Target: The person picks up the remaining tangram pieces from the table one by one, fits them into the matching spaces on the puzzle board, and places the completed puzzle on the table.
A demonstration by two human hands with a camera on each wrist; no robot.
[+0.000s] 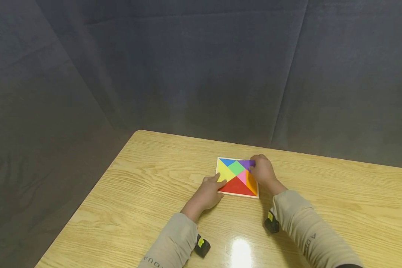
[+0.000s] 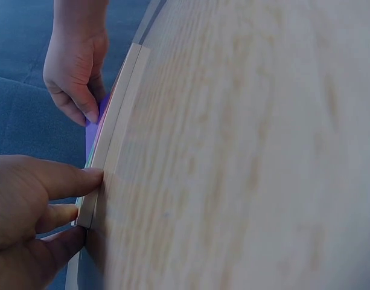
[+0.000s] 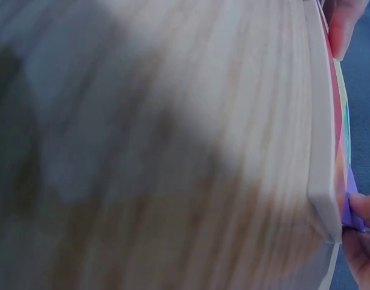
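Note:
A square tangram board point(image 1: 217, 166) with a pale rim lies on the table, filled with coloured pieces. My left hand point(image 1: 207, 192) holds its near left corner, with fingers over the yellow triangle point(image 1: 223, 172) and the red triangle point(image 1: 237, 187). The left wrist view shows fingertips right at the board's pale edge point(image 2: 115, 133). At the far right corner my right hand point(image 1: 264, 172) pinches the purple triangle point(image 1: 245, 163). That piece point(image 3: 352, 202) stands tilted up from the board in the right wrist view. Part of the orange piece point(image 1: 252, 183) lies beside the right hand.
The wooden table point(image 1: 147, 178) has its left and far edges in view. Dark grey cloth point(image 1: 201, 74) hangs behind and to the left. A dark wrist device point(image 1: 202, 246) sits at the left sleeve, another point(image 1: 271, 222) at the right.

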